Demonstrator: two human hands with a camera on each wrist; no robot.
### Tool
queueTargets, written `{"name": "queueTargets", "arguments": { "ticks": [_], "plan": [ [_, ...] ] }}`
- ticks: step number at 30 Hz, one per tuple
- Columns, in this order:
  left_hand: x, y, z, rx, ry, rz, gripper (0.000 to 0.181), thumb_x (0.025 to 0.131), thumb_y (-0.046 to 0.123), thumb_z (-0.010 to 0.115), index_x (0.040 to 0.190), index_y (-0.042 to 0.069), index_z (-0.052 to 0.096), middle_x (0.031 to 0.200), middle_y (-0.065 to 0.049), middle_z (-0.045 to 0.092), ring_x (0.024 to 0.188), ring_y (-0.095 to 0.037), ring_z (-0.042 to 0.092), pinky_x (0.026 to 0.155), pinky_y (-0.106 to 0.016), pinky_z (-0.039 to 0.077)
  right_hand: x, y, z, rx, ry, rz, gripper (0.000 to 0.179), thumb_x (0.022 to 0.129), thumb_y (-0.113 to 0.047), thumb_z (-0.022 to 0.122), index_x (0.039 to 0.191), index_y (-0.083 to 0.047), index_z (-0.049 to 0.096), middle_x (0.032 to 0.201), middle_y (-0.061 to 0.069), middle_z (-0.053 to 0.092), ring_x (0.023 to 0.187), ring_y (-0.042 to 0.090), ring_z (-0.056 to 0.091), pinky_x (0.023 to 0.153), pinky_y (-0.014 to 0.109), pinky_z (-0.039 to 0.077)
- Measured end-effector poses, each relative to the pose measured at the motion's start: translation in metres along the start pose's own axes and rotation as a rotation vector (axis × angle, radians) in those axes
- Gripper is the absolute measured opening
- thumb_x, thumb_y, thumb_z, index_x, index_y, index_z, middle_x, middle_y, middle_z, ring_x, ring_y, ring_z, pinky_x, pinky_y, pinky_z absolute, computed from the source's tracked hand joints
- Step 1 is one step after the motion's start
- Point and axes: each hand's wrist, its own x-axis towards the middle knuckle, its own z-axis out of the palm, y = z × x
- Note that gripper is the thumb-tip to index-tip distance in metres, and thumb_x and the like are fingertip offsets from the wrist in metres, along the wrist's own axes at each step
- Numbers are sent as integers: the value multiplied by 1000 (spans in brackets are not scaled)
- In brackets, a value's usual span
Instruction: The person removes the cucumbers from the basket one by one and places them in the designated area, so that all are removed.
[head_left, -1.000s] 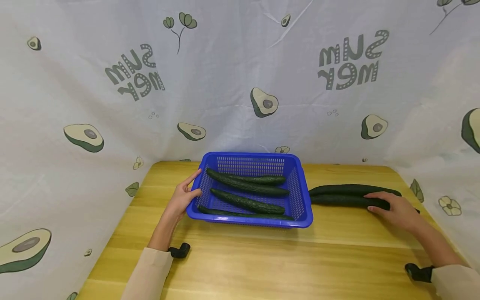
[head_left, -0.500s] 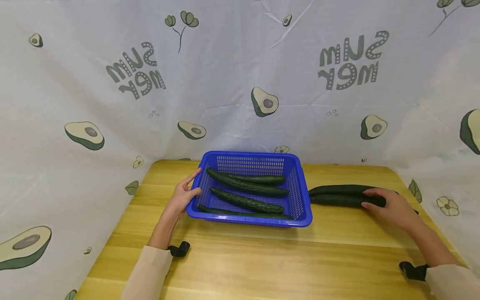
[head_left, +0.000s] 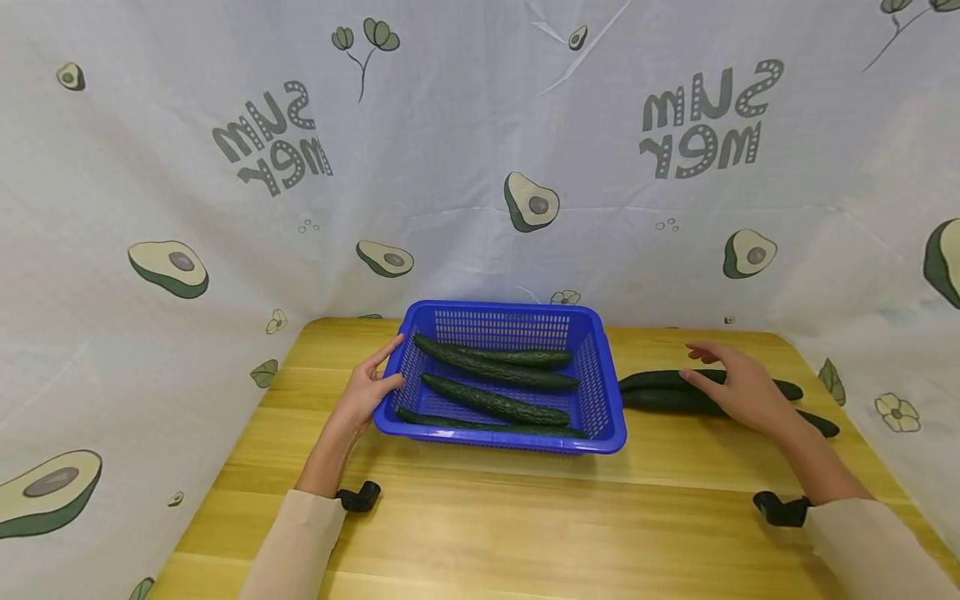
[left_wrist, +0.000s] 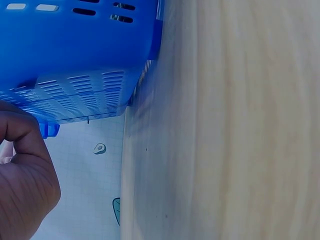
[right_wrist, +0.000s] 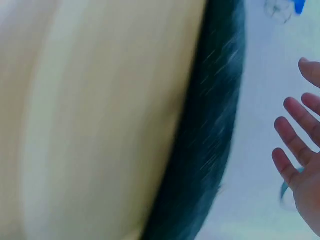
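A blue plastic basket (head_left: 501, 441) with slotted walls stands mid-table with several dark green cucumbers (head_left: 498, 402) lying lengthwise inside. My left hand (head_left: 362, 397) holds its left rim, thumb on top; the left wrist view shows curled fingers at the slotted wall (left_wrist: 75, 90). To the basket's right, two more cucumbers (head_left: 671, 402) lie side by side on the table, their left ends close to its wall. Over them is my right hand (head_left: 742, 390), fingers spread with nothing in the grasp. A blurred cucumber (right_wrist: 207, 115) fills the middle of the right wrist view, apart from the hand (right_wrist: 310, 187).
The wooden table (head_left: 525, 525) extends toward me in front of the basket. A white cloth (head_left: 450, 167) printed with avocados hangs behind and along both sides. Each wrist wears a black strap-mounted device, such as the left one (head_left: 360, 497).
My right hand has let go of the cucumbers' right end, lifted, and moved left above them. The left hand and basket have stayed in place.
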Motion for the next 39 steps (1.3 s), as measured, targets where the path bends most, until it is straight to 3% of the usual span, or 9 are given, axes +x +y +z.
{"name": "queueTargets", "arguments": {
  "ticks": [8,15,21,29,39],
  "plan": [
    [0,-1,0,-1,10,-5,79,91,-5,60,160,29,41,133,-34,62,85,-22,76,69,-34,64,26,-51,9,69,24,-64,54,99,-31,68,142,0,55,132,25,64,120,44,57,95,70,48],
    [1,-2,-1,3,14,-10,80,90,-5,60,159,31,42,130,-36,63,83,-25,76,67,-35,64,45,-97,23,127,-46,-70,55,101,-33,66,144,-1,54,139,24,60,127,43,55,105,68,45],
    [-1,-3,-1,-12,16,-11,80,90,-6,60,159,31,42,132,-36,62,84,-24,76,67,-35,64,62,-119,28,152,-106,-137,53,101,-35,65,141,-1,58,140,21,61,128,41,56,109,64,45],
    [0,-2,0,-16,0,-12,81,89,-6,59,159,31,41,139,-34,58,91,-26,76,71,-37,65,93,-151,18,177,-171,-217,53,101,-33,66,144,-4,56,142,18,61,130,38,57,111,59,44],
    [1,0,-2,-17,1,-2,81,89,-7,59,160,29,41,135,-36,59,87,-25,76,68,-36,64,121,-186,24,196,-227,-246,56,102,-41,63,147,-9,54,144,15,61,133,35,56,113,56,45]
  ]
}}
